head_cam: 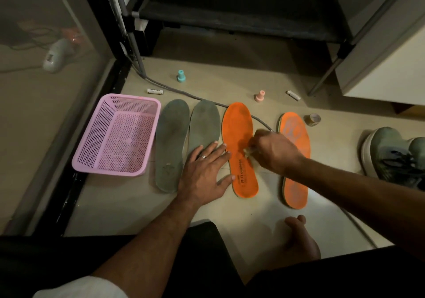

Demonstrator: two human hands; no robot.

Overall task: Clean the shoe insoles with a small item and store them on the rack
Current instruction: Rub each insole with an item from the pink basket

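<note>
The dark rack (241, 14) stands at the back, over the pale floor (142, 205). Take the pink basket (115, 134) as the marker: it sits empty at the left, and everything else lies to its right. Far right is a grey shoe (391, 157). Just beside the basket lie two grey insoles (171, 136), side by side and flat. Beyond them are two orange insoles: the near one (239, 127) has printed lettering towards its heel, the far one (296, 189) lies apart from it.

The left hand (204, 173) is spread flat, unclenched, fingers over the second grey insole's heel and touching the near orange insole's edge. The right hand (273, 152) is closed over the middle of that orange insole, pinching something small and pale; it is blurred, so I cannot tell what.

Behind the insoles: a tape roll (312, 119), a teal cap (181, 76), a pink cap (259, 96), two batteries (155, 91).
</note>
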